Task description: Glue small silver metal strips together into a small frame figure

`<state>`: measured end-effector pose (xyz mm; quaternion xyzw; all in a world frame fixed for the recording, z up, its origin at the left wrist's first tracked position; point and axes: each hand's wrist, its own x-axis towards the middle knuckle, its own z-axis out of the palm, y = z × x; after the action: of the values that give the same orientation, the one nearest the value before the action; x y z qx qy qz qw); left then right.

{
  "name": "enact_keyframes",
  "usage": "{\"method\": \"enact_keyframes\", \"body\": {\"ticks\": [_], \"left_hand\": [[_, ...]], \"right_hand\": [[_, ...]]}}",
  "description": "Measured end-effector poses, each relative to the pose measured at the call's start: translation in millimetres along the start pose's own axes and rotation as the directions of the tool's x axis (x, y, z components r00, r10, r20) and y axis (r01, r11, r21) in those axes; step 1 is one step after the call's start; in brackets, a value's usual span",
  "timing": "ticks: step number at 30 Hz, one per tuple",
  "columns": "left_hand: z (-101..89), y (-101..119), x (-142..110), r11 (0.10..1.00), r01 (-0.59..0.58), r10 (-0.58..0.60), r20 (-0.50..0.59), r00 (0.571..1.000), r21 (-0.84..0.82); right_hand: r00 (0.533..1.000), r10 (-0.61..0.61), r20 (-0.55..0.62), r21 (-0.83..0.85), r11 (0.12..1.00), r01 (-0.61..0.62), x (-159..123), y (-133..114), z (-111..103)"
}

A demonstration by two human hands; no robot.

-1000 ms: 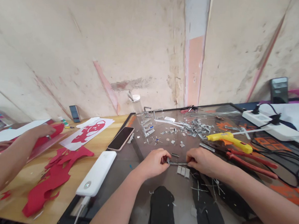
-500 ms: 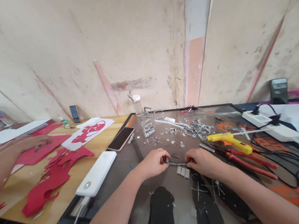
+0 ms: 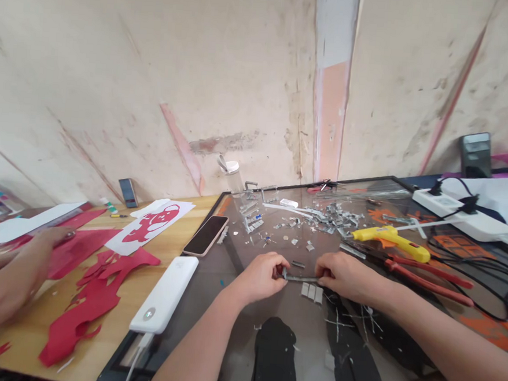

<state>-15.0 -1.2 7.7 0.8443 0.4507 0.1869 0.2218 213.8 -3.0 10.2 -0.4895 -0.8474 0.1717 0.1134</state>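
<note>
Between my two hands lies a thin grey strip (image 3: 300,278), low over the dark glass tabletop (image 3: 243,340). My left hand (image 3: 268,275) is closed on its left end, thumb and fingers pinched together. At the right end, my right hand (image 3: 339,273) pinches it in the same way. Just beyond the strip is a short grey piece (image 3: 298,264). A set of pale grey rectangular pieces (image 3: 312,292) lies right below it, near my right fingers. Crossed thin pale sticks (image 3: 338,321) rest under my right forearm.
A yellow glue gun (image 3: 392,239), red-handled pliers (image 3: 430,279) and a white power strip (image 3: 461,214) are at the right. Grey scraps (image 3: 334,218) lie behind my hands. Leftward are a phone (image 3: 206,235), a white power bank (image 3: 164,294), red paper (image 3: 84,312) and another person's hand (image 3: 50,243).
My hands and the grey strip keep almost the same place. At the left, the other person's hand has shifted over the red paper, and their forearms have moved.
</note>
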Motion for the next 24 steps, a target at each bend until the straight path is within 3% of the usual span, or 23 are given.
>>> {"method": "enact_keyframes", "body": {"ticks": [24], "left_hand": [[-1.4,-4.5,0.6,0.999,0.035,-0.035,-0.034,0.999,-0.007]], "right_hand": [[0.999,-0.010,-0.038,-0.023,1.000,0.009,0.0,-4.1,4.3]]}}
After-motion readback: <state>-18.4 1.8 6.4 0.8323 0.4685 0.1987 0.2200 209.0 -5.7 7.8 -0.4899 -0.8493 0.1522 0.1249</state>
